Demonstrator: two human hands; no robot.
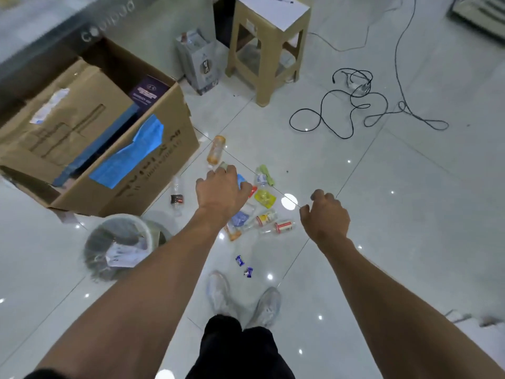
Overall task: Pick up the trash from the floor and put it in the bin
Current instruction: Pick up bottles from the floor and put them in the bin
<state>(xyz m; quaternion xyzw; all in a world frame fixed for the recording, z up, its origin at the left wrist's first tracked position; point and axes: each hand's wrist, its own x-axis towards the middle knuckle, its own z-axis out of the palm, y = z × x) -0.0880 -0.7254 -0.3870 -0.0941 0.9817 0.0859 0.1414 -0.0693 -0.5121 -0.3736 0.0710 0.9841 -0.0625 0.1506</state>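
Reaching the left hand (222, 191) over the trash (266, 218) strewn mid-floor (382, 242), fingers curled down; cannot tell whether gripping any. Holding nothing in the loosely curled right hand (325, 214). Left of the trash, beside a box (153, 170), the bin (94, 250).

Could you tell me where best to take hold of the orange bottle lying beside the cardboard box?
Probably grip the orange bottle round its middle, from above: it lies on its side, with bare floor along both long sides.
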